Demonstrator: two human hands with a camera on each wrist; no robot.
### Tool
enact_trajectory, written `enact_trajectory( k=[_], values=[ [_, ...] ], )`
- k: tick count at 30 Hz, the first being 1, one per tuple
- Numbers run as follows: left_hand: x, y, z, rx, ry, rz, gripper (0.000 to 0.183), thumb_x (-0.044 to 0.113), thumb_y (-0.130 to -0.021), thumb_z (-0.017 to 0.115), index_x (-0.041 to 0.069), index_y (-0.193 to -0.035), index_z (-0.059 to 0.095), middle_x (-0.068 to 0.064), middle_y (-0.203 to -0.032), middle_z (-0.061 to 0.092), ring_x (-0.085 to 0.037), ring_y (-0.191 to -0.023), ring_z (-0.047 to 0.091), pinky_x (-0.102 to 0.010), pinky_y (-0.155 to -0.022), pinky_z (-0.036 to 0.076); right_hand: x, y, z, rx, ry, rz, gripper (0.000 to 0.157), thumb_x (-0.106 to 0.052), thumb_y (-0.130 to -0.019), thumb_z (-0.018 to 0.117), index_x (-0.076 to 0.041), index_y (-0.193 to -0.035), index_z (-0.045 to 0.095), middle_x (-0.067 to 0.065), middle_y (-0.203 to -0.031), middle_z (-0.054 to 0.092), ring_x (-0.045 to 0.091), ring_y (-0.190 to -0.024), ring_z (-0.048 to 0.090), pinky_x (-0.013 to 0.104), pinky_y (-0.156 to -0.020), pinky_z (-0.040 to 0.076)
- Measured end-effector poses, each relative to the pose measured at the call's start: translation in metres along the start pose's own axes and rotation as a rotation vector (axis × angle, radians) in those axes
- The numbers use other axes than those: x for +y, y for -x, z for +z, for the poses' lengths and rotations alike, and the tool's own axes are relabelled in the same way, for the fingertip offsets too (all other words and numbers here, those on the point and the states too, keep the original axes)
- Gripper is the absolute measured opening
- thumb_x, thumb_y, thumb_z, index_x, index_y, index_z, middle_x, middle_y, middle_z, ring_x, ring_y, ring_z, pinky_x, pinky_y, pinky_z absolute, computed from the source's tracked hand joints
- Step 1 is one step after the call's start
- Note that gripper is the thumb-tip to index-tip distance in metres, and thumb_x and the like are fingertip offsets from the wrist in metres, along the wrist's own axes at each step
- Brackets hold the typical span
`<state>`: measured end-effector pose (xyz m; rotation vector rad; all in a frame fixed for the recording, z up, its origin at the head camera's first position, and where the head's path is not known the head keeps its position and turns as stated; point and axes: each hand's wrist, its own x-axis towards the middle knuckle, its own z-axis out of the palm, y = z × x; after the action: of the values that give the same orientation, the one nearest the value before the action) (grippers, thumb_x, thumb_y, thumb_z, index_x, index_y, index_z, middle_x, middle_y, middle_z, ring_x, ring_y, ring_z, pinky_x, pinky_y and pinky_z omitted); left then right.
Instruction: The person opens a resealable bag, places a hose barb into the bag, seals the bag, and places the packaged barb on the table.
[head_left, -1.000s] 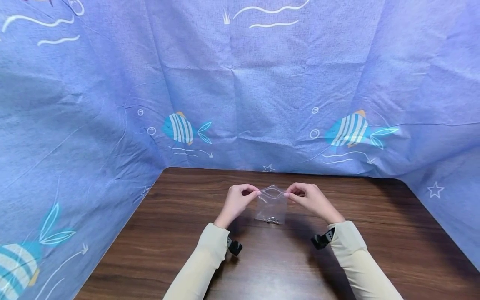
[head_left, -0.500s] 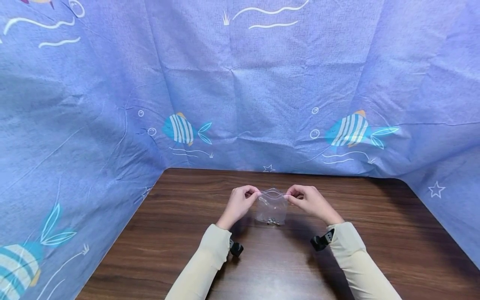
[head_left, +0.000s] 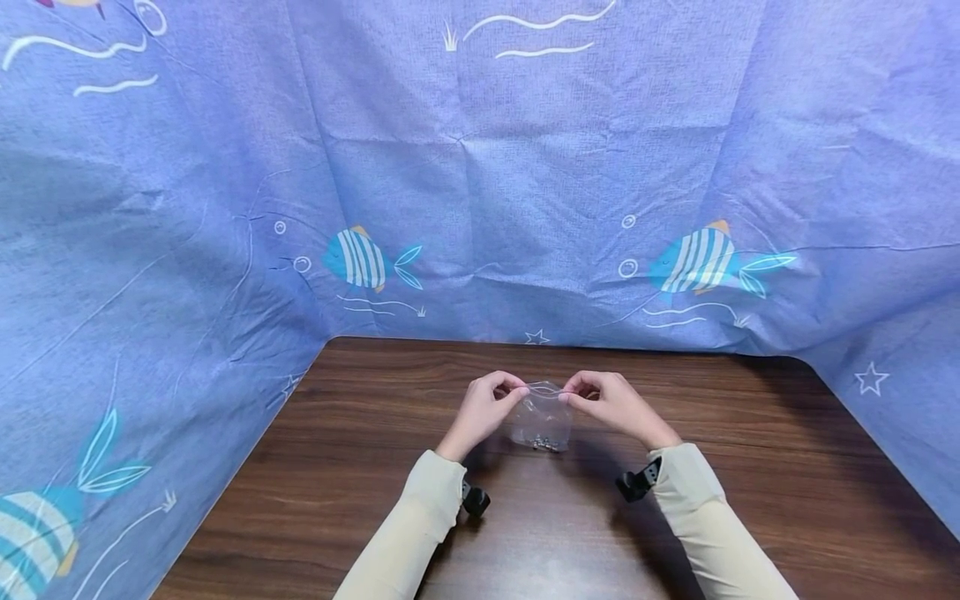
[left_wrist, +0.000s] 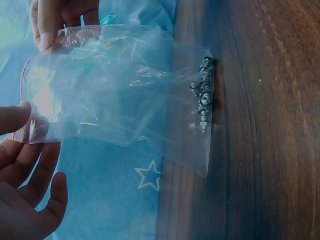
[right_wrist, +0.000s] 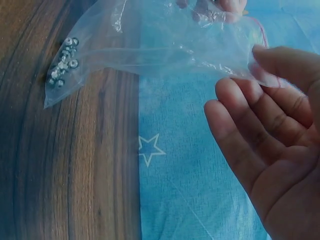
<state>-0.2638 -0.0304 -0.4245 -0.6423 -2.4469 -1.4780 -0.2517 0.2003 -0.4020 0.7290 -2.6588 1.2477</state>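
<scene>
A clear zip bag (head_left: 538, 421) hangs upright between my two hands over the wooden table, its mouth slightly parted. My left hand (head_left: 483, 408) pinches one top corner between thumb and fingers. At the opposite corner my right hand (head_left: 617, 407) does the same, its other fingers loosely bent below the edge in the right wrist view. A reddish line (right_wrist: 262, 32) runs along the bag's mouth. Several small metal screws or similar fasteners (left_wrist: 204, 95) lie gathered along the bottom of the bag, close over the tabletop.
The dark wood-grain table (head_left: 360, 500) stretches out on all sides of the hands. Beyond its far edge hangs a blue cloth (head_left: 525, 208) with fish and star prints. Black wrist cameras (head_left: 636, 483) sit below both cuffs.
Both hands have come a little closer together, and the bag's upper edge sits slightly lower. The bag bulges more, with the fasteners still at its bottom.
</scene>
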Motion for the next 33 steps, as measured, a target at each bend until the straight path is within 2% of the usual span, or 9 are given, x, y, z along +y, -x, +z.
enact_trajectory(
  k=[7, 14, 19, 26, 33],
  values=[
    [-0.002, -0.001, 0.004, 0.042, -0.005, 0.027, 0.009, 0.013, -0.088, 0.069, 0.004, -0.085, 0.072, -0.007, -0.078, 0.071, -0.011, -0.067, 0.058, -0.018, -0.065, 0.046, 0.000, -0.001, 0.005, 0.016, 0.049, -0.033, 0.011, -0.021, -0.090, 0.068, -0.011, -0.084, 0.068, -0.006, -0.072, 0.063, 0.001, -0.065, 0.051, 0.021, -0.060, 0.044],
    [-0.006, -0.001, 0.009, 0.044, -0.034, 0.076, 0.009, 0.013, -0.088, 0.068, 0.005, -0.085, 0.071, -0.006, -0.079, 0.070, -0.006, -0.068, 0.055, -0.021, -0.066, 0.048, 0.002, 0.000, 0.009, 0.015, 0.052, -0.031, 0.011, -0.020, -0.090, 0.067, -0.011, -0.084, 0.067, -0.006, -0.073, 0.062, 0.002, -0.065, 0.051, 0.021, -0.060, 0.044],
    [-0.006, -0.001, 0.009, 0.031, -0.005, 0.055, 0.009, 0.013, -0.088, 0.068, 0.005, -0.088, 0.071, -0.007, -0.082, 0.071, -0.010, -0.072, 0.059, -0.029, -0.070, 0.052, 0.003, 0.000, 0.008, 0.030, 0.045, -0.014, 0.012, -0.022, -0.090, 0.068, -0.012, -0.085, 0.068, -0.005, -0.073, 0.063, 0.003, -0.066, 0.052, 0.021, -0.060, 0.044],
    [-0.005, -0.002, 0.006, -0.014, 0.054, 0.018, 0.014, 0.017, -0.086, 0.071, 0.005, -0.094, 0.073, -0.009, -0.088, 0.073, -0.009, -0.073, 0.062, -0.020, -0.067, 0.049, 0.001, 0.001, 0.009, 0.019, 0.030, 0.004, 0.010, -0.022, -0.090, 0.068, -0.013, -0.089, 0.070, -0.006, -0.075, 0.063, 0.004, -0.066, 0.053, 0.022, -0.061, 0.045],
    [-0.003, -0.002, 0.007, -0.012, 0.046, 0.038, 0.012, 0.018, -0.087, 0.072, 0.006, -0.090, 0.074, -0.007, -0.086, 0.073, -0.005, -0.072, 0.058, -0.024, -0.067, 0.050, -0.003, 0.000, 0.013, 0.032, 0.044, -0.009, 0.012, -0.025, -0.089, 0.069, -0.014, -0.085, 0.071, -0.008, -0.070, 0.060, 0.003, -0.064, 0.050, 0.021, -0.059, 0.043]
  ],
)
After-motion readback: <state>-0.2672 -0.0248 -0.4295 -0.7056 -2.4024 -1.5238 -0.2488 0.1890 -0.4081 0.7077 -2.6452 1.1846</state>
